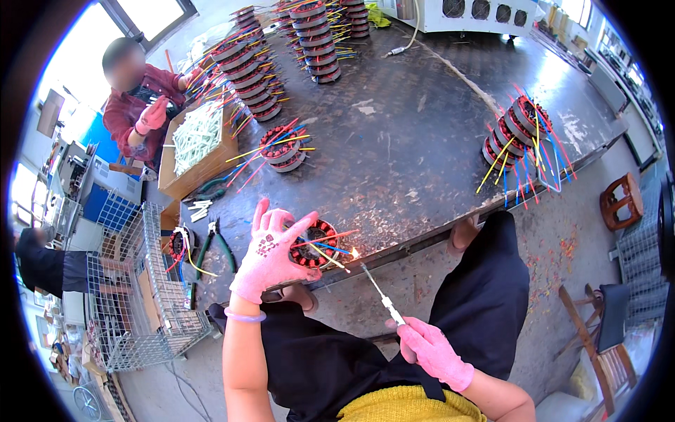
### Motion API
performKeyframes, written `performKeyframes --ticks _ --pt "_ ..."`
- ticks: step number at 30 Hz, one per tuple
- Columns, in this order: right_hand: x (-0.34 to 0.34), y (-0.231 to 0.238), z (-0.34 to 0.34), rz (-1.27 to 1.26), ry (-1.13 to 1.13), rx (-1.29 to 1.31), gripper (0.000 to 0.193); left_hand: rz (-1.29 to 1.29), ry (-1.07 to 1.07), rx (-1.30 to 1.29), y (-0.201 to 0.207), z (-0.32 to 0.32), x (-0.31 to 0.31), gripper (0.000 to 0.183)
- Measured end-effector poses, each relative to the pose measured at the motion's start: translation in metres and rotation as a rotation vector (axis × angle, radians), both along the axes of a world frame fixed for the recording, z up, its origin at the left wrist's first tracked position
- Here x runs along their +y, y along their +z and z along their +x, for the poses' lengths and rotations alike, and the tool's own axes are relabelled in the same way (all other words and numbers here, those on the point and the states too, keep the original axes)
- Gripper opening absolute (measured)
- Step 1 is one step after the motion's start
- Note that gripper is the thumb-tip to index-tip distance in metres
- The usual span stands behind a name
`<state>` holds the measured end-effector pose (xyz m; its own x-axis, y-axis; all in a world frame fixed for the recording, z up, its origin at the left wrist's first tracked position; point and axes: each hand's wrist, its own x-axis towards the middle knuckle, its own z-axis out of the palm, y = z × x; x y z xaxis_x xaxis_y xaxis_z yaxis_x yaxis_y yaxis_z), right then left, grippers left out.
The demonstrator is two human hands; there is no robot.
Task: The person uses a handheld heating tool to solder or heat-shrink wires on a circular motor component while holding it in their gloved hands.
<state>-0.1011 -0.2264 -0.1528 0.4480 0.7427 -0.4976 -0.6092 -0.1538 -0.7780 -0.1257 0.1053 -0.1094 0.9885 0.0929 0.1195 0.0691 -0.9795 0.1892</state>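
Observation:
At the table's near edge, my left hand (pixel 268 246), in a pink glove, grips a ring-shaped motor stator (pixel 325 233) with red windings. Its forefinger reaches over the ring's top; other fingers point up, and part of the ring is hidden behind the hand. Red, blue and yellow lead wires (pixel 330 249) stick out to the right. In my right hand (pixel 434 352), also gloved in pink, is a thin torch (pixel 389 306) with a white handle and a slim metal tube. A small orange flame (pixel 355 252) burns between the tube's tip and the wire ends.
Stacked stators (pixel 246 70) rise at the back left; a tilted stack (pixel 517 130) stands right. A single stator (pixel 283 148) and green-handled pliers (pixel 218 243) lie left. A co-worker (pixel 144 105) is beside a box (pixel 200 172) of white sleeves. A wire cage (pixel 151 295) adjoins the table.

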Motion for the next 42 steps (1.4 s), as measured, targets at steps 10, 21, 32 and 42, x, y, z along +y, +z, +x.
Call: performKeyframes --ticks 10,21,32,42 --pt "0.001 0.004 -0.001 -0.004 -0.040 0.032 0.034 -0.076 -0.110 -0.013 -0.006 0.003 0.004 0.104" --pt "0.004 0.006 -0.001 -0.031 -0.013 -0.018 0.035 -0.090 -0.116 -0.028 -0.008 0.002 0.005 0.100" --pt "0.001 0.009 0.005 -0.052 0.066 -0.112 0.035 -0.121 -0.118 -0.020 -0.008 0.002 0.006 0.099" --pt "0.001 0.012 0.003 -0.080 0.034 -0.105 0.036 -0.141 -0.076 0.050 -0.005 0.003 0.003 0.103"
